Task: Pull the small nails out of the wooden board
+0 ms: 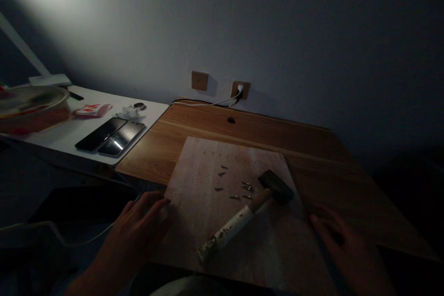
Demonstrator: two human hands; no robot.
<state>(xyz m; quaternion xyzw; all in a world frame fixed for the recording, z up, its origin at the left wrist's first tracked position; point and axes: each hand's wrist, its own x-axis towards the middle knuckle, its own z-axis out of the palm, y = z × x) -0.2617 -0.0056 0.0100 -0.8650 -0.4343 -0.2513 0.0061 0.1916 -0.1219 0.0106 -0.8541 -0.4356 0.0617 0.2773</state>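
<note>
A pale wooden board (204,222) lies on a brown wooden table (222,129) in dim light. On the board rests a hammer (243,219) with a dark head and a light, paint-flecked handle. Several small nails (239,188) are scattered beside its head. My left hand (138,229) rests on the board's left edge with fingers stretched out, holding nothing. My right hand (343,249) lies at the board's right edge, fingers extended and flat, also holding nothing.
A white desk (69,136) to the left carries two dark phones (111,136), a round bowl (31,108) and small clutter. Wall sockets (240,89) with a white cable sit behind the table. A cord (58,236) runs below left.
</note>
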